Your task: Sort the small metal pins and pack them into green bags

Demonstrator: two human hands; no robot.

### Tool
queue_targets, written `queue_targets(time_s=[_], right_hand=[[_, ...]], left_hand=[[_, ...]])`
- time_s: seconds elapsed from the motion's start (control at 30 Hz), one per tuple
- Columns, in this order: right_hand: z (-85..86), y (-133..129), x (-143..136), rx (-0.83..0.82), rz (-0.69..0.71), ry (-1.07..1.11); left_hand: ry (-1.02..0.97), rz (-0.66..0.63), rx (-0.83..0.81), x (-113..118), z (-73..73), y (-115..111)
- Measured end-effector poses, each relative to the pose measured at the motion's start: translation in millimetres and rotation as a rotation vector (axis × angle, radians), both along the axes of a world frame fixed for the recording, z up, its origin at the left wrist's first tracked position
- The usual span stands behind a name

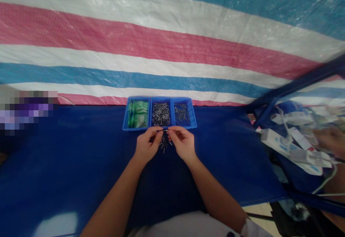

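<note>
My left hand (146,145) and my right hand (184,144) meet just in front of the blue divided tray (192,116), fingertips pinched. Between them lies a small thin metal rod (165,130), held by one end in each hand; its exact kind is too small to make out. Below my fingers, a loose pile of similar dark and silver rods (164,144) rests on the table. The tray's left compartment holds green-and-clear plastic packets (140,112). Many short dark and silver pieces (161,114) fill the middle one, and thinner dark pins (182,113) lie scattered in the right one.
The table (88,165) has a dark blue top. Behind it hangs a striped plastic sheet (161,43). A blue metal frame (291,84) stands at the right; beyond it are white boxes (277,143), cables and another person's hand (330,140). A blurred purple item (35,109) is at far left.
</note>
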State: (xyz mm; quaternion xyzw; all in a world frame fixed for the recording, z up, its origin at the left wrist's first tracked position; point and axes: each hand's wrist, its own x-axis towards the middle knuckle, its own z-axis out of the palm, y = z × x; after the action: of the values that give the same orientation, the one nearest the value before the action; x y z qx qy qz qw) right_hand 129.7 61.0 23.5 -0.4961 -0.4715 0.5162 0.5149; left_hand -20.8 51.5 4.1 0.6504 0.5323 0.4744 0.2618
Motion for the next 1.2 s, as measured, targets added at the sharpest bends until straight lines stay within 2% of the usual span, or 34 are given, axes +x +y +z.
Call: queue_targets(time_s=[0.3,0.57,0.8,0.9,1.07,1.2], right_hand=[[-3.5,-3.4,-1.5,-0.001,0.048,0.007],[-5.1,-2.0,-2.3,0.015,0.042,0.052],[-7.9,-3.7,-4.2,0.047,0.074,0.037],[-7.3,-4.1,-4.0,0.055,0.080,0.031],[-6.5,-3.5,-2.7,0.042,0.068,0.026],[-9.2,-4.4,-3.6,0.071,0.082,0.031]], left_hand=[[0.081,0.029,0.008,-1.5,3.7,-0.3],[-0.013,-0.018,0.012,2.6,2.8,-0.2],[0.097,0.066,0.023,2.1,7.2,0.0],[0.121,0.063,0.031,1.7,7.0,-1.2],[0.031,0.010,0.038,4.7,3.8,-2.4],[0.075,0.030,0.043,4.6,6.0,-1.4]])
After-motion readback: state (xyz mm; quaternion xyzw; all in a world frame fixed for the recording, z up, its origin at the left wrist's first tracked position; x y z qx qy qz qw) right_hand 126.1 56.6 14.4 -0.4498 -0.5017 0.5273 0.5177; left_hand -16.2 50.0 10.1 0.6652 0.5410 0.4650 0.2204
